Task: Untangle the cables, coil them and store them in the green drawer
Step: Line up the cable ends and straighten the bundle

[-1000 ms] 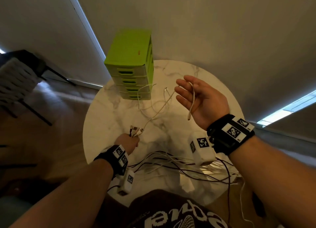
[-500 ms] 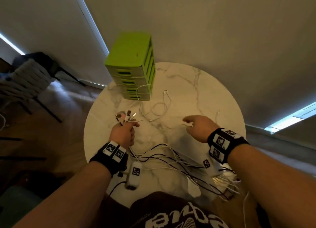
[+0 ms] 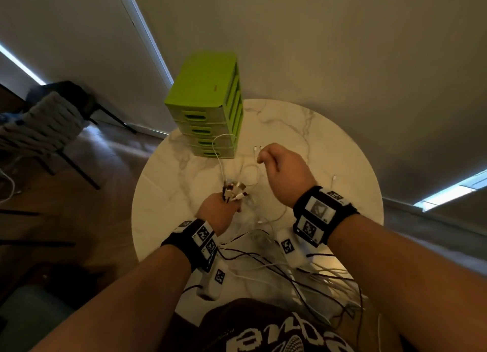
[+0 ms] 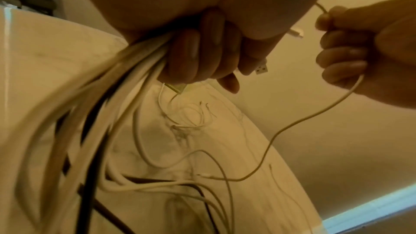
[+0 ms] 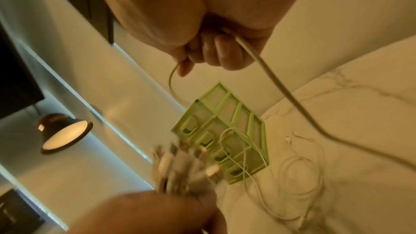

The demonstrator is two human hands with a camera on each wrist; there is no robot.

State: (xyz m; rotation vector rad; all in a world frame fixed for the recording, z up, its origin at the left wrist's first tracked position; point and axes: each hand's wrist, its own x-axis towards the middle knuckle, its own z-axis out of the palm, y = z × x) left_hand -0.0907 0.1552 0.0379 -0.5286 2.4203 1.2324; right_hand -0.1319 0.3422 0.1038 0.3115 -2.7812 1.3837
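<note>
My left hand (image 3: 220, 210) is fisted round a bundle of thin white and black charging cables (image 4: 126, 81), plug ends (image 3: 234, 190) sticking up out of the fist, low over the round white marble tabletop (image 3: 329, 151). My right hand (image 3: 283, 171) is raised beside it with fingers curled round one thin white cable (image 4: 299, 118), which runs out of the fist and sags down toward the tabletop (the free end looks to lie there, hard to tell). The rest of the cables trail loose across the near side of the tabletop and over its edge; a few more white loops (image 3: 249, 171) lie in front of the green plastic four-drawer unit (image 3: 208, 106) at the far side, one arching up against its drawer fronts. All drawers look shut. Handling judgement: these are light, limp and smooth, so they'll slide through a loose grip and snag on each other. Best hold is near the plug, where the moulded end gives purchase, then draw slowly. Yanking will likely tighten knots.
</note>
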